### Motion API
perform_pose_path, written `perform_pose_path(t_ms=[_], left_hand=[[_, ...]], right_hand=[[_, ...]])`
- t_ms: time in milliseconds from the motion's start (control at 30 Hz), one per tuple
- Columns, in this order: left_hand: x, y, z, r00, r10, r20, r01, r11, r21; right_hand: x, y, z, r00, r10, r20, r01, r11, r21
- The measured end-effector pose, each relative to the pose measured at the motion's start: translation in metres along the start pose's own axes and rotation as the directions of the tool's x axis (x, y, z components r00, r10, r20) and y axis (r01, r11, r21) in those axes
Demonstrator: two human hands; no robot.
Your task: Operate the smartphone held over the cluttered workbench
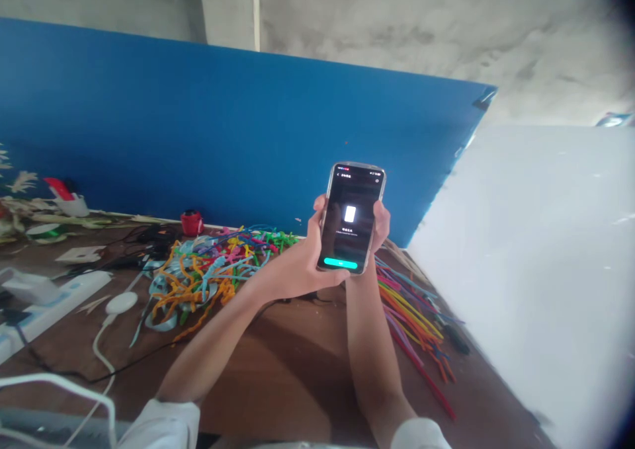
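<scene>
A smartphone [350, 237] in a clear case is held upright above the desk, its screen facing me. On the dark screen are a small white phone icon and a green button along the bottom. My left hand [310, 257] wraps the phone's left side and lower edge, with the thumb near the bottom. Gripping the right side is my right hand [380, 227], its fingers partly hidden behind the phone. Both forearms reach up over the brown desk [292, 369].
Tangled pipe cleaners [208, 270] lie at the left, straight ones [411, 310] at the right. A power strip [54, 310], a white round charger [122, 303] and a red tape roll [191, 223] sit leftward. Behind stands a blue partition [223, 131]; a white panel [520, 237] is at right.
</scene>
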State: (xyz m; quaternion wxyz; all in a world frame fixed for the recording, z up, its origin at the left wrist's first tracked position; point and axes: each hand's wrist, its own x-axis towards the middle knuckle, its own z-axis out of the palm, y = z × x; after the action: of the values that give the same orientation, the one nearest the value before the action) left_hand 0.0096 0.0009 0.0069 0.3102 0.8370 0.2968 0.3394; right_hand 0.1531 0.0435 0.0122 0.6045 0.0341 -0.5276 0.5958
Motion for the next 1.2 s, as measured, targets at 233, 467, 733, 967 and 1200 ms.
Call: perform_pose_path(t_ms=[233,467,733,967,1200], left_hand=[[-0.0005,-0.0034,0.0015,1.0,0.002,0.008,-0.003,0.999,0.045],[-0.0007,-0.0063,0.0022,1.0,-0.013,0.024,0.012,0.997,0.075],[-0.0007,-0.0056,0.0023,0.999,0.024,0.046,-0.024,1.0,0.004],[-0.0008,-0.0076,0.0024,0.999,-0.005,0.043,0.003,0.999,0.048],[-0.0004,-0.0069,0.0043,0.999,0.036,0.023,-0.036,0.999,-0.021]], right_hand=[[0.0021,0.0003,-0.0045,0.996,-0.035,0.082,0.037,0.999,-0.02],[0.0024,-0.0013,-0.005,0.998,-0.017,0.063,0.02,0.998,-0.052],[0.0023,-0.0027,-0.0013,0.999,0.045,0.023,-0.044,0.998,-0.035],[-0.0003,-0.0031,-0.0024,0.998,0.054,0.025,-0.053,0.997,-0.049],[-0.0024,-0.0011,-0.003,0.999,0.04,-0.005,-0.04,0.996,-0.081]])
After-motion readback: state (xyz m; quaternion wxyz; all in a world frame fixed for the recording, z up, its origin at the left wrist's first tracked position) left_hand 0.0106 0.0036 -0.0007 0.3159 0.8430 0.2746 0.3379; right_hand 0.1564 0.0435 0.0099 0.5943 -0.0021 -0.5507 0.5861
